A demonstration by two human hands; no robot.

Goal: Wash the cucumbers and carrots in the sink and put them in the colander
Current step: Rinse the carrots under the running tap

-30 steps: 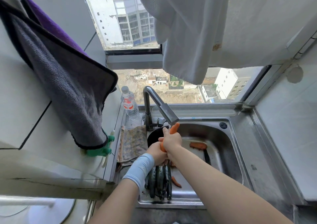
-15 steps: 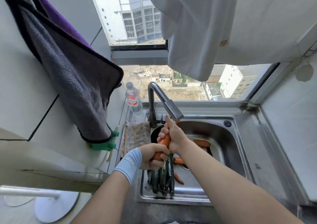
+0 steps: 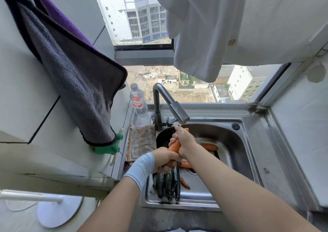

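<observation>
A view from above of a steel sink set in a bench below a window. Two bare forearms reach in from the bottom edge. Both hands grip one carrot under the tap, from which a thin stream of water falls. The left hand, with a pale blue sleeve at the wrist, is closed around the carrot's lower end. The right hand is closed around its upper part, fingers wrapped over it, just below the spout. The carrot is tilted, its top end showing beyond the right hand near the water.

Beneath the hands, a bunch of dark green cucumbers lies in the near left part of the basin, wet and side by side, their ends pointing to the near rim. More carrots are loose in the basin: one at the far side beyond the right wrist, one partly hidden under the right forearm, and a small one just right of the cucumbers. A dark, round vessel sits at the far left of the basin behind the hands; it may be the colander, but I cannot tell.

On the left rim lies a patterned cloth, and a plastic water bottle stands behind it beside the tap base. A grey towel hangs at the left and a white cloth hangs above the window. Outside, buildings are seen far below.
</observation>
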